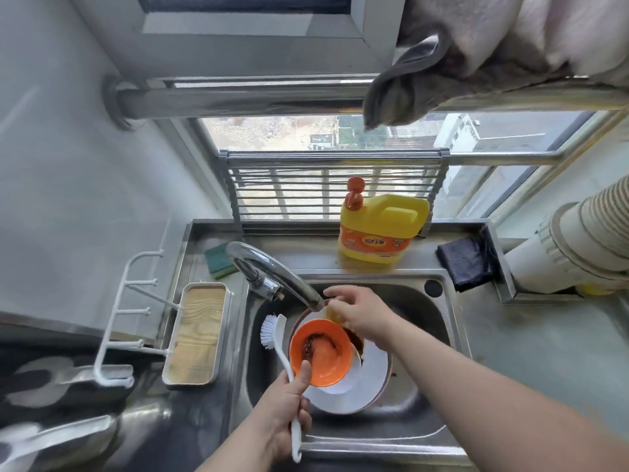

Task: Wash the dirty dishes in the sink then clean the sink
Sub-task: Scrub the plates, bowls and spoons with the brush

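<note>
Over sink (439, 321) | L grip (282, 408): brush (284, 349)+bowl (320, 352) rim | R grip (360, 313): sponge (332, 313)

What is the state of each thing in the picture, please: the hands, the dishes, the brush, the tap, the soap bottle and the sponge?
Left hand: grips the white dish brush and the orange bowl's rim.
Right hand: holds something yellowish under the tap; what, I cannot tell.
Orange bowl: dirty inside, tilted over the white plate.
White plate: in the sink, dark sauce at its edge.
Tap: flow unclear.
Yellow soap bottle: upright, capped.
Green sponge: lies unused behind the tap.
</note>
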